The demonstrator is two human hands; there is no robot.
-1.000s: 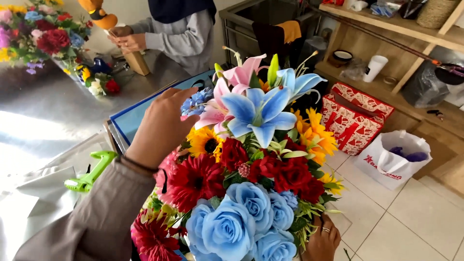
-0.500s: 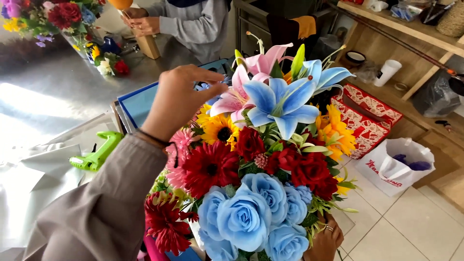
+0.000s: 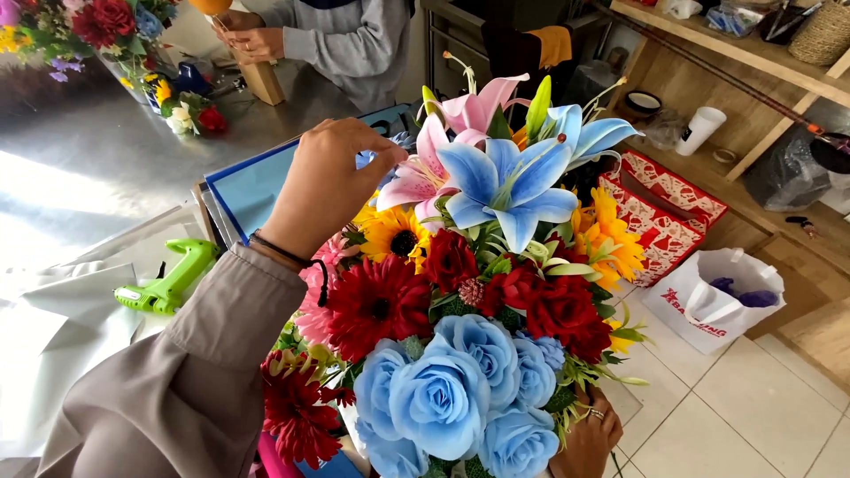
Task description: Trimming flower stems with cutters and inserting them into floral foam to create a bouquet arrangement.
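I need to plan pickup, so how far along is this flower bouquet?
Mostly built: blue roses, red gerberas, yellow sunflowers and blue and pink lilies already sit packed together. In hand: the left hand pinches at a small bloom beside the pink lily, while the right hand supports the bouquet from below. Left, seemingly: final adjusting; no outer wrapping is visible.

The bouquet [image 3: 469, 310] hides most of the right hand [image 3: 589, 438]; at six o'clock its base is cut off.
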